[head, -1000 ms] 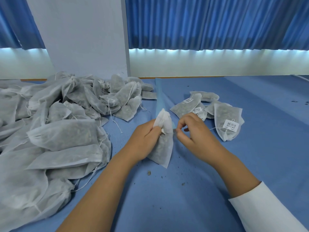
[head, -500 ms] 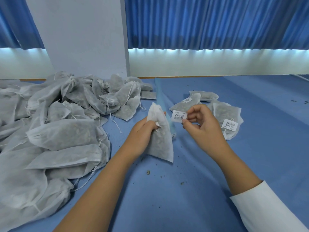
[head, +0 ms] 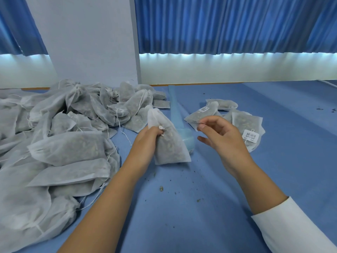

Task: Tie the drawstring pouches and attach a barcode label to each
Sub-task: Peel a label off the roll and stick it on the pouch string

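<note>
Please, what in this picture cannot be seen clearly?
Head view:
- Whether the right hand pinches a label: edge-on, blurred.
- Whether the held pouch is tied: the left hand covers its neck.
- Print on the barcode label: too small.
- The pouch pile: cut off at left edge.

Packing workroom: heaped pouches [head: 60, 143], blue worktable [head: 218, 207].

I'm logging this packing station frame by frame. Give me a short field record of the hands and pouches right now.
left hand: grips held pouch at its neck
right hand: thumb and forefinger pinched; contents too small to tell
pouch pile: left of the hands
labelled pouches: on the right, barcode label visible
table: blue, scattered crumbs
</note>
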`<state>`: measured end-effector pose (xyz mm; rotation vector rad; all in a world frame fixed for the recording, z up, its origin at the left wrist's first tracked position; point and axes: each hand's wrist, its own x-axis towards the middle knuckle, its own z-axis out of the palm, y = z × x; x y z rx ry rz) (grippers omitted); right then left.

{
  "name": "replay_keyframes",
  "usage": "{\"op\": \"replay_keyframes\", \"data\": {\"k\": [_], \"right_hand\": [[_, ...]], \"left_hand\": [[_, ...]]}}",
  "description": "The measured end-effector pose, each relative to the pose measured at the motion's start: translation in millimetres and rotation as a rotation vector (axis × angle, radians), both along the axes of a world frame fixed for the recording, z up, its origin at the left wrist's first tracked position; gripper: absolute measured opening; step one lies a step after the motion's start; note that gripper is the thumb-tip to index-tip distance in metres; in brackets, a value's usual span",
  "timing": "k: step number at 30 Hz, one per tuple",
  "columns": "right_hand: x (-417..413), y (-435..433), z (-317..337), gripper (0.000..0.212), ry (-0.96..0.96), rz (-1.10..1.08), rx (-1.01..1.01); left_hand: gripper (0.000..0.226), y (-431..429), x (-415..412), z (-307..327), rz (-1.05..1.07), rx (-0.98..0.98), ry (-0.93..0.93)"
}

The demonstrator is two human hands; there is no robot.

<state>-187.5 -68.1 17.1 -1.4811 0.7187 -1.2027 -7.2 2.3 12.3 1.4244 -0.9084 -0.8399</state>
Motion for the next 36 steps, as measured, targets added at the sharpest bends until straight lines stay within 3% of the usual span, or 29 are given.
{"op": "replay_keyframes", "data": {"k": [6,9,13,19,23,26,33,36], "right_hand": [[5,5,0,0.02,-0.093,0.029,0.067],[9,9,-2,0.04,-0.086,0.062,0.053],[14,14,-5,0.064,-0.039,0.103,-0.002],[20,18,-8,0.076,-0.062,0.193,0.002],[20,16,-7,0.073,-0.08,0.144,0.016],[18,13,-7,0.067,-0.116,0.118,0.083],[7,4,4,0.017,-0.194,-0.13,0.076],[4,7,7,0.007,-0.116,-0.088,-0.007]], "left_hand": [[0.014,6,3,6,-0.006,-0.062,0.021],[0.008,8,0,8,-0.029,-0.032,-0.046],[0.018,11,-4,8,-0.133,0.023,-0.061],[0.047,16,-11,10,-0.216,0.065,-0.18],[0.033,17,-11,13,-0.225,0.049,-0.246],[0.035,18,-12,12,-0.237,0.027,-0.189],[0.025,12,-5,8,-0.054,0.088,0.057],[0.027,11,-4,8,-0.013,0.102,0.072]]}}
